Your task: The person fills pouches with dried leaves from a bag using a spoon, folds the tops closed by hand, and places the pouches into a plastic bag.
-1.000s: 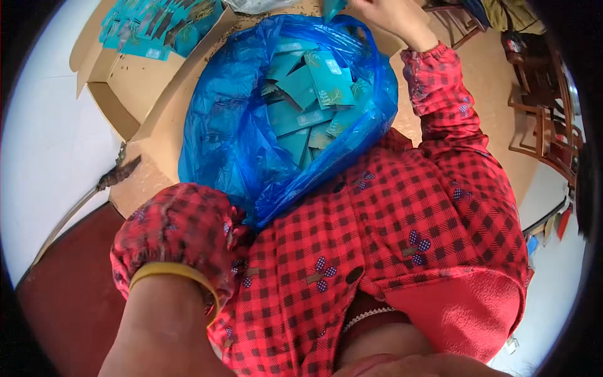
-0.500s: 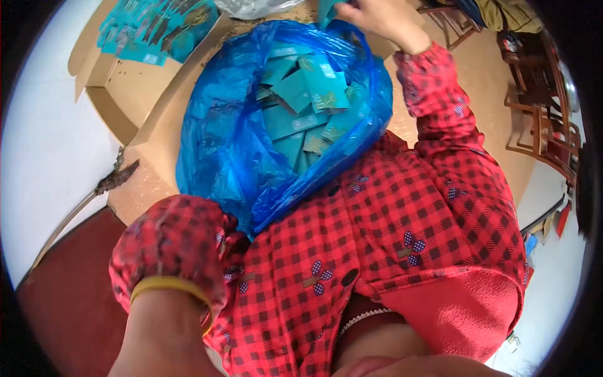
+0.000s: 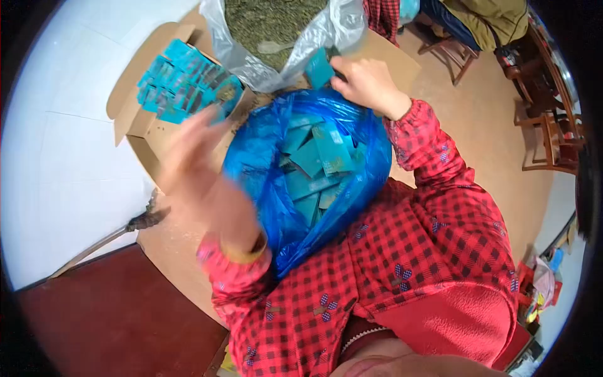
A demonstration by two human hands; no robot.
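Note:
A teal packet (image 3: pixel 319 69) is pinched in my right hand (image 3: pixel 363 80), just above the far rim of a blue plastic bag (image 3: pixel 251 160). Many teal packets (image 3: pixel 308 157) lie loose inside that bag. Smeared by motion, my left hand (image 3: pixel 204 166) hangs over the bag's left side, near a cardboard box (image 3: pixel 143 154); what its fingers do is unclear. Rows of teal packets (image 3: pixel 179 81) stand or lie close together in the box. Beyond the blue bag, a clear plastic bag (image 3: pixel 342 31) holds dark green loose leaves (image 3: pixel 267 22) with a pale scoop (image 3: pixel 276 47) on them.
Wooden chairs (image 3: pixel 543 141) stand at the right. Clothes (image 3: pixel 490 22) are piled at the top right, beside a red checked cloth (image 3: pixel 381 19). A dark red surface (image 3: pixel 119 314) is at the lower left, below a white wall (image 3: pixel 69 169).
The view has tilted up, showing the leaves and scoop. My left hand has come up from out of sight towards the box. My right hand still holds a packet.

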